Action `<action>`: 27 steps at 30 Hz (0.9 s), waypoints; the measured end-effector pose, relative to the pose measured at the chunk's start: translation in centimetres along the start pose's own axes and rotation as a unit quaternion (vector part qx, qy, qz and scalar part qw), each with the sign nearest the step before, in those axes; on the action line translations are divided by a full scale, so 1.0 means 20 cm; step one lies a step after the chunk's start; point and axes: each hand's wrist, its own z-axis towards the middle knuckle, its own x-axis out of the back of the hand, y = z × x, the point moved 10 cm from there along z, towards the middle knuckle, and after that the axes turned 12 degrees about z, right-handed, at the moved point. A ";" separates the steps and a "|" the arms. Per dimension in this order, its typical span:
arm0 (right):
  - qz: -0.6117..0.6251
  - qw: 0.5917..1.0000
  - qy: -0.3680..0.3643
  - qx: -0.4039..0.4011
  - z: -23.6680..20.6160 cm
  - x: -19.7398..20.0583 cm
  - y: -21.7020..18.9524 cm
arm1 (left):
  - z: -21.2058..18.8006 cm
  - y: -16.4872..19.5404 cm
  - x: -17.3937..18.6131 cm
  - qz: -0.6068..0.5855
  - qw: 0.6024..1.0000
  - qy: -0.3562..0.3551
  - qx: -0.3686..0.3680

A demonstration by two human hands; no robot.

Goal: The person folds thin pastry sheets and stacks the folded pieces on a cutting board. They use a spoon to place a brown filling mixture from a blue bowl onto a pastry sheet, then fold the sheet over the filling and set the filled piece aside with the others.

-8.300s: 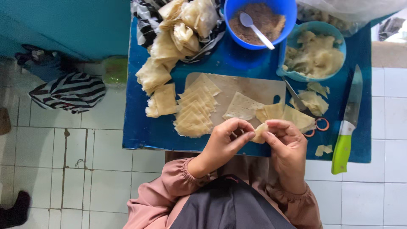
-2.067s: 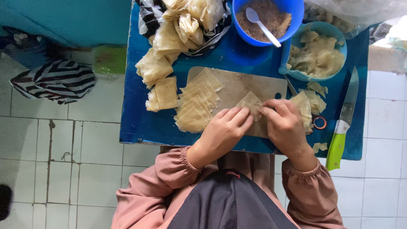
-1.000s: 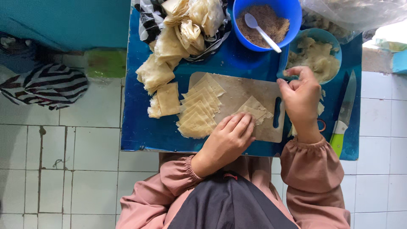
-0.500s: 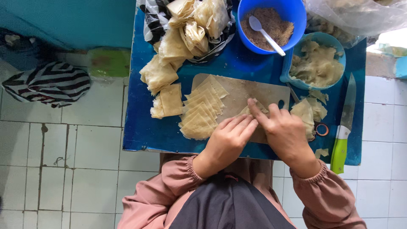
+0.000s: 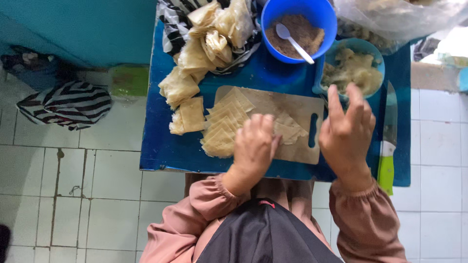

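Note:
My left hand presses down on a thin yellow pastry wrapper lying on the wooden cutting board. A fanned stack of square wrappers lies just left of that hand. My right hand is lifted with its fingers spread and nothing in it, over the board's right end and just below a teal bowl of pale paste. A blue bowl of brown filling with a white spoon stands behind the board.
All stands on a small blue table. Folded pastries are heaped at the back left, loose ones beside the board. A green-handled knife lies at the right edge. A plastic bag sits behind; a striped cloth lies on the tiled floor.
My right hand has left the wrapper and risen to the right, toward the teal bowl, fingers spreading. My left hand stays pressed on the wrapper.

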 end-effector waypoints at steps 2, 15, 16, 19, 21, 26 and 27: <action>-0.015 1.000 0.022 0.014 0.02 -0.01 0.01 | 0.02 -0.03 -0.03 0.031 0.998 -0.045 0.010; 0.242 0.963 0.103 -0.063 0.34 -0.07 0.16 | 0.06 0.04 -0.16 -0.003 0.995 -0.088 -0.040; 0.243 0.963 0.083 -0.084 0.42 -0.13 0.19 | 0.06 0.04 -0.17 -0.015 0.995 -0.094 -0.037; 0.279 0.950 0.061 -0.126 0.56 -0.24 0.25 | 0.07 0.02 -0.18 -0.051 0.992 -0.112 -0.019; 0.285 0.949 0.057 -0.123 0.60 -0.25 0.24 | 0.07 0.00 -0.19 -0.082 0.988 -0.130 -0.007; 0.169 0.984 0.048 -0.026 0.66 -0.14 0.13 | 0.09 0.03 -0.17 -0.080 0.990 -0.109 -0.041; 0.164 0.985 0.053 -0.018 0.68 -0.12 0.12 | 0.09 0.04 -0.15 -0.081 0.990 -0.099 -0.052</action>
